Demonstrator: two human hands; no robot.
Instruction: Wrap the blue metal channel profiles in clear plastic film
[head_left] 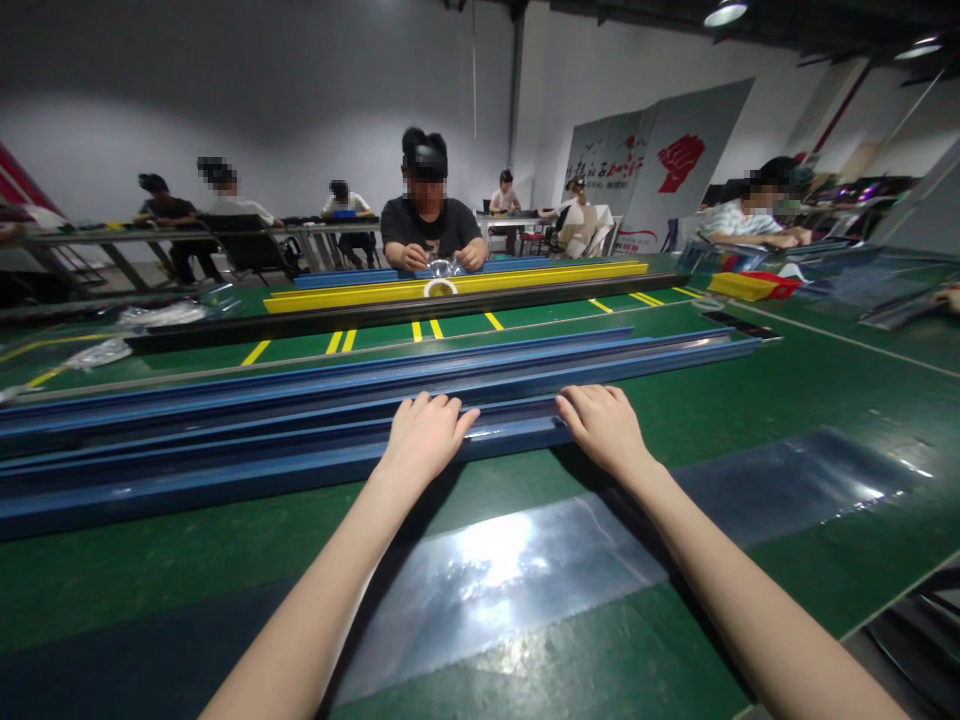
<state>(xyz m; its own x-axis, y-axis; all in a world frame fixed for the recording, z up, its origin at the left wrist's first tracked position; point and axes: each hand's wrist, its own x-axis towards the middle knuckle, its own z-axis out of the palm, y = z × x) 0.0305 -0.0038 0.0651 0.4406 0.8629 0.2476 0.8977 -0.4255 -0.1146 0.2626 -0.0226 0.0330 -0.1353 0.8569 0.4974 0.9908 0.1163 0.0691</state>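
Note:
My left hand [425,437] lies over the nearest long blue plastic channel strip [517,425], its fingers curled over the far side and its thumb stretched to the right. Close to the strip's right end, my right hand [601,425] grips it in the same way, thumb pointing left; the fingertips are hidden behind the strip. More blue channel strips [300,395] lie side by side just beyond. Between my forearms and under them, a clear plastic sleeve [480,575] is spread flat on the green table [750,400], shining in the lamp light.
Across the table a person [431,220] in a dark shirt handles clear plastic above yellow strips [457,287] and a black strip [360,318]. A phone-like dark object [739,325], a yellow tray [742,286] and a red tray [780,284] sit at the right. Crumpled plastic [165,310] lies at left.

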